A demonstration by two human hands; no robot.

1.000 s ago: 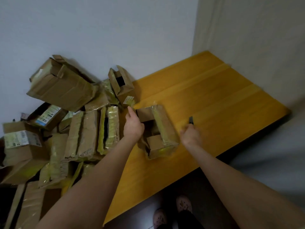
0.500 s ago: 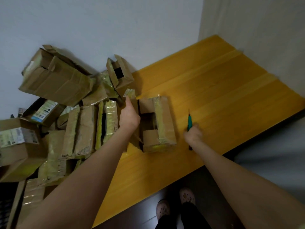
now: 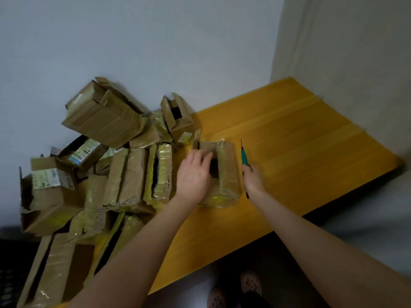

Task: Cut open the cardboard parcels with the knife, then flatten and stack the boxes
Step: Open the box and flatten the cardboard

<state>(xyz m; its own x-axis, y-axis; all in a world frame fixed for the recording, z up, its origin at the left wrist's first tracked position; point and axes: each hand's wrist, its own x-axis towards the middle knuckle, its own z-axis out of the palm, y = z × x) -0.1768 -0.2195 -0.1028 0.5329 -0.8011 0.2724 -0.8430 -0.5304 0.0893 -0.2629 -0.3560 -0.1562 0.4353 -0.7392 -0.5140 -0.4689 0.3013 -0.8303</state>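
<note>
Well, I judge the task to be about halfway. The box [image 3: 226, 174] stands on the table [image 3: 300, 141] before me. Its top is already open, with a dark gap between the flaps, but it is not flattened yet. My left grip [image 3: 193, 174] lies on its left flap, fingers nearly straight. My right grip [image 3: 252, 181] is curled round the knife [image 3: 244, 156], just beside the box, blade pointing away. In the pile [image 3: 100, 174] at the left some boxes look flat and several keep their shape; I see no tidy stack.
</note>
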